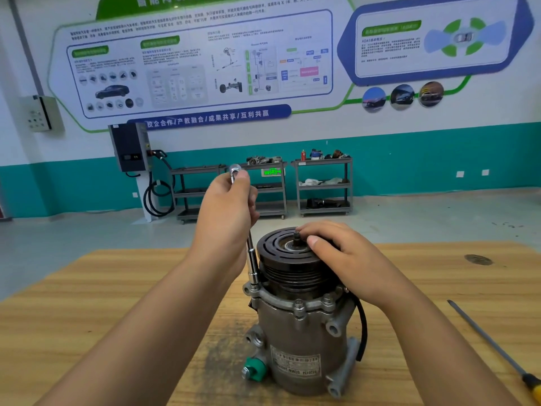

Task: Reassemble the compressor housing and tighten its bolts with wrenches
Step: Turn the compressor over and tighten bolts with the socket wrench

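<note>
Tightening appears to be the step in hand as a person is setting a long socket wrench (pixel 252 259) on a bolt (pixel 255 287) at the left edge of the compressor housing (pixel 295 347), which is standing upright near the middle of a wooden table (pixel 117 288). The left hand (pixel 225 206) is closing around the upper part of the tool, thumb and fingers pinching just below its chrome head. The shaft is running down at a slight tilt beside the black pulley (pixel 289 259) to the socket seated on the flange. The right hand (pixel 348 259) is lying across the top of the pulley with fingers relaxed and only gently curved, pressing down to steady the unit rather than gripping it. Its fingertips are resting just beside the threaded shaft (pixel 297 237) at the centre. Two more flange bolts (pixel 299 303) are showing at the front, seemingly in place, so the housing is looking joined and the work is probably well along. The next move is likely calling for turning the wrench while the other hand is resisting the twist, then shifting to the neighbouring bolts. A yellow-handled screwdriver (pixel 491 344) is lying well apart on the right of the table.
</note>
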The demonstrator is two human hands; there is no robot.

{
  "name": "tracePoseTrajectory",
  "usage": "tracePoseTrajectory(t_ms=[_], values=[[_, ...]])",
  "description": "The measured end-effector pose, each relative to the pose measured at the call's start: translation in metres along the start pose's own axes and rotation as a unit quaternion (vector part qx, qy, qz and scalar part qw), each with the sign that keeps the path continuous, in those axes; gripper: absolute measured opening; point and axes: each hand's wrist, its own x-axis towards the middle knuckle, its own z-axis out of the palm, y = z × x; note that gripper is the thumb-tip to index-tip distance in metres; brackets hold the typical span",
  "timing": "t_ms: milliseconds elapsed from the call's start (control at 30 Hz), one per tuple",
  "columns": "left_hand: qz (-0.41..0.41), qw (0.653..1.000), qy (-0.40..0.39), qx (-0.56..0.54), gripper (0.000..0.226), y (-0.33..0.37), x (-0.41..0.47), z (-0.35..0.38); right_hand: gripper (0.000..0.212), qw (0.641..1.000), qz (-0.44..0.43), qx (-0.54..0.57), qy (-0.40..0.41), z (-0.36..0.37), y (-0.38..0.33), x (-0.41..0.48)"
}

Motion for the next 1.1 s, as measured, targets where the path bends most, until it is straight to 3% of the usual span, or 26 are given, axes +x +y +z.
tracePoseTrajectory(t_ms=[100,267,433,867,1100], values=[[0.004,1.000,0.004,0.013,0.014,0.000,-0.001,0.001,0.021,1.000,0.000,-0.004,0.003,0.000,0.001,0.000],[-0.014,1.000,-0.004,0.006,0.027,0.002,0.000,0.001,0.022,1.000,0.000,-0.012,0.003,0.001,0.002,0.001],[0.008,1.000,0.008,0.023,0.014,0.003,-0.001,0.003,0.022,1.000,0.000,-0.011,0.003,0.001,0.002,0.000],[0.000,1.000,-0.021,0.009,0.013,-0.009,0.007,0.002,0.020,1.000,0.000,-0.004,0.000,0.000,0.001,0.000],[0.025,0.999,0.006,0.041,0.014,-0.014,0.009,0.002,0.018,1.000,-0.002,0.001,0.000,0.000,0.001,0.000]])
